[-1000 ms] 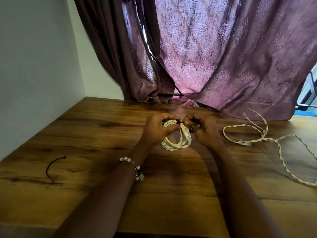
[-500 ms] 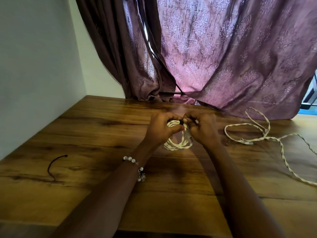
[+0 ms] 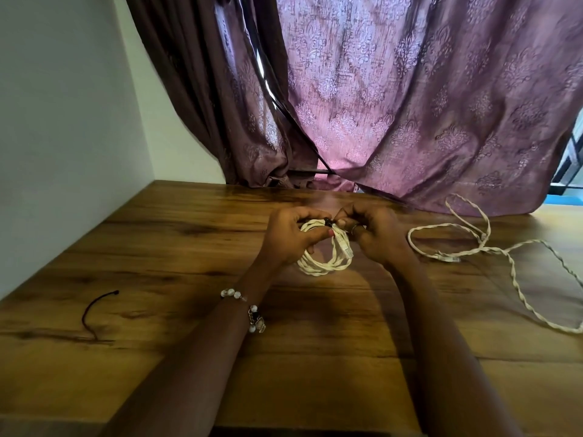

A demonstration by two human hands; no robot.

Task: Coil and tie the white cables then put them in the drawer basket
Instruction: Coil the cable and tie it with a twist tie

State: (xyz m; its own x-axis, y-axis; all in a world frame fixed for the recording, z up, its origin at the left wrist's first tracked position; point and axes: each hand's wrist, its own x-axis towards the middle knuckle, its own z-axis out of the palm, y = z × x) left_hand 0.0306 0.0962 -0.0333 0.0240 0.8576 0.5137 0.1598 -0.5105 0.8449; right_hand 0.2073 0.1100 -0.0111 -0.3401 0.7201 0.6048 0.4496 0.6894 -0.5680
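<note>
A coiled white cable (image 3: pixel 326 247) is held just above the wooden surface (image 3: pixel 189 247), near its middle. The left hand (image 3: pixel 288 238) is curled around the coil at its 10 o'clock side, thumb pressed on the strands. The right hand (image 3: pixel 377 236) is closed at the coil's 1 o'clock, its fingertips (image 3: pixel 342 220) pinching a small black tie (image 3: pixel 328 221) that sits on the top of the coil. A beaded bracelet (image 3: pixel 249 310) is worn on the left wrist. A second white cable (image 3: pixel 473 247) lies loose and uncoiled at 3 o'clock from the hands, well apart from the coil. A spare black tie (image 3: pixel 94 310) lies at 8 o'clock. A purple curtain (image 3: pixel 410 105) hangs at 12 o'clock.
</note>
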